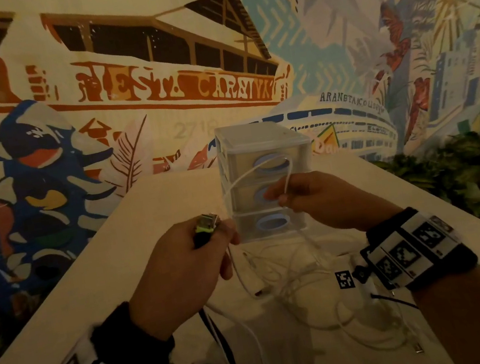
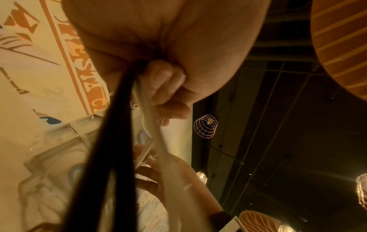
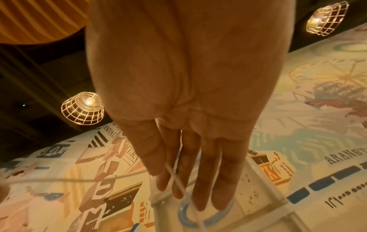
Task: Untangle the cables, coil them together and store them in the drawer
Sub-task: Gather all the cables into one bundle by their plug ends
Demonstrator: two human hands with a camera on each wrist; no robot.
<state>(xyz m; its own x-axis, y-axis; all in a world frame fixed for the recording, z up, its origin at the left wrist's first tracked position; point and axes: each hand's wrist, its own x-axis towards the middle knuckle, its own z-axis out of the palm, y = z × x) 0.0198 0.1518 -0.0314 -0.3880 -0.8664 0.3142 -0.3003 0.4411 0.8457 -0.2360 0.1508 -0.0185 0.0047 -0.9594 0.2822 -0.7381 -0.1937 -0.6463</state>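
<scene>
My left hand (image 1: pixel 195 253) is held above the table and grips a black cable (image 2: pixel 111 141) with a green-trimmed USB plug (image 1: pixel 206 223) sticking up from the fist. It also grips a white cable (image 2: pixel 157 138). My right hand (image 1: pixel 296 201) is raised in front of the drawer unit (image 1: pixel 261 146) and pinches a thin white cable loop (image 1: pixel 257 170) that arches up and over to the left. In the right wrist view that cable (image 3: pixel 176 179) crosses the nearly straight fingers (image 3: pixel 224 180). A tangle of white cables (image 1: pixel 298 273) lies on the table below both hands. All three drawers look closed.
The translucent three-drawer unit stands at the far middle of the pale table (image 1: pixel 93 301), against a painted mural wall. A loose metal plug (image 1: pixel 418 346) lies near the front right. Green plants (image 1: pixel 468 169) lie beyond the table's right edge.
</scene>
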